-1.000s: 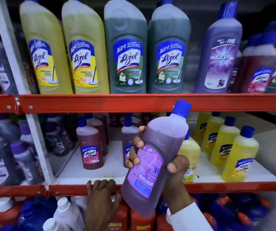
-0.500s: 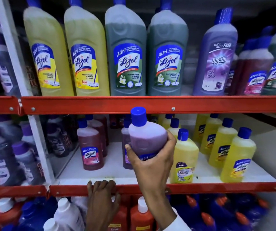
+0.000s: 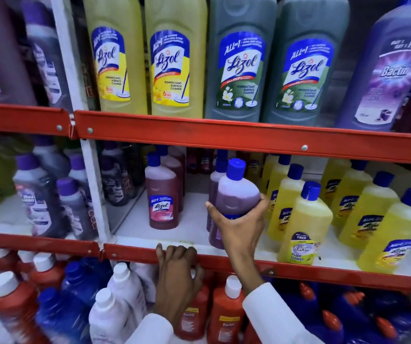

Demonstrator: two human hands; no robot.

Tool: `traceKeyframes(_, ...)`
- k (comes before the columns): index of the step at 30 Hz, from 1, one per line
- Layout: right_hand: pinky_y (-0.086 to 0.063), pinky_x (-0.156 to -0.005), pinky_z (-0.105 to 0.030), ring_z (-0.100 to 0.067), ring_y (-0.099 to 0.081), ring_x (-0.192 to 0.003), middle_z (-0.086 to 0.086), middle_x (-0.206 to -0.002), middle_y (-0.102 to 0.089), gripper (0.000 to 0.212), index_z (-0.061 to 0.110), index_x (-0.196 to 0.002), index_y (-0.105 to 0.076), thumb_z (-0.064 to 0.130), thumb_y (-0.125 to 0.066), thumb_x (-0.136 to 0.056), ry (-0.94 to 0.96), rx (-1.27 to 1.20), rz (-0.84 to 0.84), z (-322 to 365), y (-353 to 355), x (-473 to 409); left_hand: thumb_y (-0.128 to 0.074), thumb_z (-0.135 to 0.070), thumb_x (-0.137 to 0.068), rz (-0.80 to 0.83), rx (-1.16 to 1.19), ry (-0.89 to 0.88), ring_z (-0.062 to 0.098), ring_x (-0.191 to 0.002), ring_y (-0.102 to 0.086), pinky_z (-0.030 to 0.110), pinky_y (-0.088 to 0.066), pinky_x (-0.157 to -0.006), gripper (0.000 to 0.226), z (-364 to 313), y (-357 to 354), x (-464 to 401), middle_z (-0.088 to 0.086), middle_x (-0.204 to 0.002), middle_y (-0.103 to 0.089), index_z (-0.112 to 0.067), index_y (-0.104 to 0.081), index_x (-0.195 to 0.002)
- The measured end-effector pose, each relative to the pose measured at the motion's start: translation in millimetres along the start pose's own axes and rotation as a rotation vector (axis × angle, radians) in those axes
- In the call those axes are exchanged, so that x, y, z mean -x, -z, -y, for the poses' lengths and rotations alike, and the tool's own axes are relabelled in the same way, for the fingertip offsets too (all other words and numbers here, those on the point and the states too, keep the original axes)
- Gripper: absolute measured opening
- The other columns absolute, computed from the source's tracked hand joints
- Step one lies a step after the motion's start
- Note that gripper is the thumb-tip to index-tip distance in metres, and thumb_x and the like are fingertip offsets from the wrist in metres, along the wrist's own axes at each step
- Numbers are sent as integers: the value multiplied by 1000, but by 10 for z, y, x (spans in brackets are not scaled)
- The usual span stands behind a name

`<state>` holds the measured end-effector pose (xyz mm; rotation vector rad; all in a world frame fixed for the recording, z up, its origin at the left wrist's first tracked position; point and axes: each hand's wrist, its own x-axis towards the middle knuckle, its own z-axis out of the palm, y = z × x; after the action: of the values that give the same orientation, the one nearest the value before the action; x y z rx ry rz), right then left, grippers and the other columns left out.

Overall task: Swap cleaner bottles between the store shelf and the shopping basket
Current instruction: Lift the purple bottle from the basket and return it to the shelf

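My right hand (image 3: pixel 242 225) wraps around a purple cleaner bottle (image 3: pixel 234 194) with a blue cap. The bottle stands upright on the white middle shelf (image 3: pixel 189 232), just in front of another purple bottle (image 3: pixel 214 184). My left hand (image 3: pixel 177 271) grips the red front rail of that shelf (image 3: pixel 130 252), fingers curled over its top edge. The shopping basket is out of view.
A red-brown Lizol bottle (image 3: pixel 162 197) stands left of the purple one, yellow bottles (image 3: pixel 303 227) close on its right. Large yellow, grey and purple bottles fill the upper shelf behind a red rail (image 3: pixel 224 135). Red, white and blue bottles crowd the shelf below.
My right hand has brought the purple bottle from tilted in front of the shelf to upright on the middle shelf. My left hand has stayed on the rail.
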<state>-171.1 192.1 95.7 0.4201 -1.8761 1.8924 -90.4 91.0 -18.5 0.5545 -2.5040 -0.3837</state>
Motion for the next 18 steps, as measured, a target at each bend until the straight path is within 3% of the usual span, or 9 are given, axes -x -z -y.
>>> traceKeyframes(2, -56, -82, -30, -25, -60, -104, -7, -119, -59, 96, 9, -122, -42, 34, -100, -50, -30, 39, 17, -92, -79, 7, -64, -35, -70, 2, 6, -7, 27, -88, -51, 60, -25, -109, 16, 6, -2, 3, -4, -80, -58, -28, -55, -82)
traceKeyframes(7, -55, -90, -34, -25, -59, -108, -10, -124, -59, 101, 6, -126, -43, 34, -100, -47, -77, 80, 33, -262, -199, 16, -62, -36, -72, -9, 9, -23, 24, -92, -50, 59, -22, -112, 22, 23, -5, 5, -5, -86, -60, -27, -61, -92)
traceKeyframes(11, -56, -96, -40, -26, -59, -114, -10, -127, -57, 106, 10, -130, -41, 35, -100, -46, -50, 100, 49, -368, -234, 50, -59, -37, -74, -5, 23, -25, 24, -93, -50, 59, -21, -113, 18, 32, -19, 8, -6, -86, -59, -28, -59, -90)
traceKeyframes(18, -49, -95, -25, -21, -54, -119, -10, -134, -53, 108, 9, -135, -39, 37, -99, -50, -37, 111, 142, -368, -149, 33, -60, -38, -74, -2, -27, -30, 23, -96, -52, 55, -20, -115, 23, 7, 26, 39, -6, -90, -59, -29, -58, -95)
